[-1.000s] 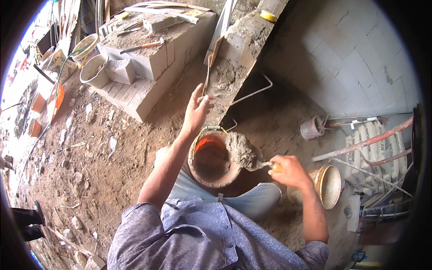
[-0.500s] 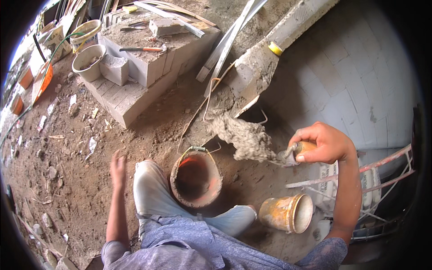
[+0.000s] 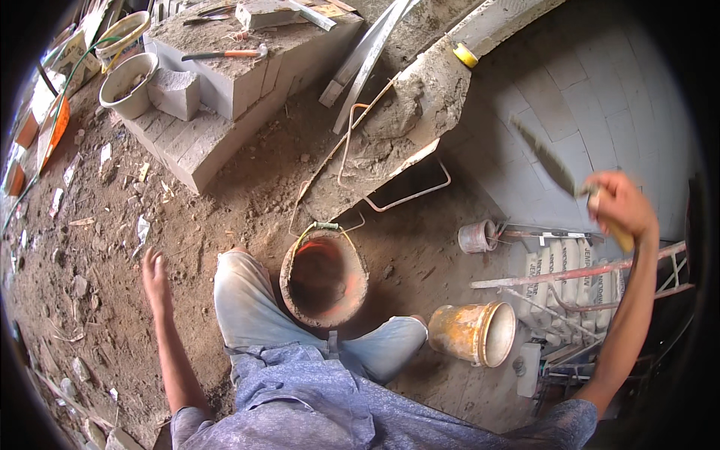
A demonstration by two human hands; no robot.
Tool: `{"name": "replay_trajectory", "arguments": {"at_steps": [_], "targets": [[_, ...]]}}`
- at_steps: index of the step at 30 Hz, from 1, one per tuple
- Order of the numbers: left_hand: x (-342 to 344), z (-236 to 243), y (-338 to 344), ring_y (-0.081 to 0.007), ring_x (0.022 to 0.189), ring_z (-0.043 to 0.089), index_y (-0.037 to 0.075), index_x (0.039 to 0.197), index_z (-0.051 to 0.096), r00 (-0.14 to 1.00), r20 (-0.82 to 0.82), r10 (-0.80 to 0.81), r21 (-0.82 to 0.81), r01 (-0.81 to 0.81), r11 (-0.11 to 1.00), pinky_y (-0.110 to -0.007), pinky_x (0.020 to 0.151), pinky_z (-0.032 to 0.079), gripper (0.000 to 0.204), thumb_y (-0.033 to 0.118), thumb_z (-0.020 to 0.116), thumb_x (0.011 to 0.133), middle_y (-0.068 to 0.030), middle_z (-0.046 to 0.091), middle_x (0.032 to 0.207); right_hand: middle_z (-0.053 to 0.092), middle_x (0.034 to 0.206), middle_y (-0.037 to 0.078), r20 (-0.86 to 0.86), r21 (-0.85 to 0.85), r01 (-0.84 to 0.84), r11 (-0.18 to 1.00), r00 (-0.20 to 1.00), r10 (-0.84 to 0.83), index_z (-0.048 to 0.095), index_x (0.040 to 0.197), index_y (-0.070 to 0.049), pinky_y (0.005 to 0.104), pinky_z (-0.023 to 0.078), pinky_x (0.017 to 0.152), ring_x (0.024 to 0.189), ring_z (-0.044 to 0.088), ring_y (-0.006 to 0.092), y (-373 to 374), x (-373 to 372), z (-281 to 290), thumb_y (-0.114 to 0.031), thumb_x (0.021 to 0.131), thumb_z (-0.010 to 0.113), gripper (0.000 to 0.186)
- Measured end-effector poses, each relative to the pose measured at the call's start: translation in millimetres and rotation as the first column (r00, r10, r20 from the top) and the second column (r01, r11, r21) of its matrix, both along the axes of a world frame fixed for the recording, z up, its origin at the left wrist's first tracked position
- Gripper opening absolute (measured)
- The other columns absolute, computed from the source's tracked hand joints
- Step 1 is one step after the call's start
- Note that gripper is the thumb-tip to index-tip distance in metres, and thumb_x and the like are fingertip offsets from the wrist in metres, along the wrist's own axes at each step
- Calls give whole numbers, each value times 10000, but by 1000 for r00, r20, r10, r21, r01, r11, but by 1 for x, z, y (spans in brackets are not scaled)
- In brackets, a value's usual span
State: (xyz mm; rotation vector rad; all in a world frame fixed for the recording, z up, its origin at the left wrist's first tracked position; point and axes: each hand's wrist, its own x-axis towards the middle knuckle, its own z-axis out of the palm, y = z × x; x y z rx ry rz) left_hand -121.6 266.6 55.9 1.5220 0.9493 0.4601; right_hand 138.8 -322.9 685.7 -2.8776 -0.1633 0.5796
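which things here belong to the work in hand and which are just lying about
Likely in use: trowel in the right hand, orange-lined bucket, grey mortar on the ledge

Seemingly lying about: hammer, stained yellow bucket, small pail

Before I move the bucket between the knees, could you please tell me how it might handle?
The bucket probably feels rough rather than slippery, given its crusted rim. Its thin wire handle, with a grip at the middle, would likely swing when lifted. Its weight is hard to judge, since the inside is shadowed.
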Motion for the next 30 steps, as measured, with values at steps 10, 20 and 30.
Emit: {"name": "replay_trajectory", "arguments": {"at_steps": [10, 20, 30], "targets": [[141, -49, -210, -309, 1172, 626, 50, 1276, 629, 597, 20, -802, 217, 781, 586, -423, 984, 490, 440, 129, 559, 848, -182, 666, 1229, 704, 1157, 251, -278, -219, -652, 726, 755, 594, 721, 1150, -72, 509, 550, 936, 1061, 668, 482, 33, -101, -544, -276, 896, 649, 334], [120, -60, -356, -399, 1162, 620, 25, 1188, 575, 472, 66, -879, 86, 875, 476, -501, 939, 487, 515, 54, 565, 674, -240, 654, 1130, 751, 1060, 169, 152, -498, -473, 727, 778, 610, 699, 1155, -31, 462, 597, 818, 901, 744, 315, 29, -203, -687, -267, 924, 635, 337], [138, -44, -343, -246, 1176, 615, 18, 1377, 554, 421, 69, -904, 63, 903, 425, -380, 1017, 493, 428, 159, 620, 979, -163, 651, 1252, 747, 854, 152, 32, -349, -225, 910, 967, 252, 738, 909, -105, 505, 597, 648, 865, 756, 340, -13, -170, -653, -230, 927, 608, 181]]}}
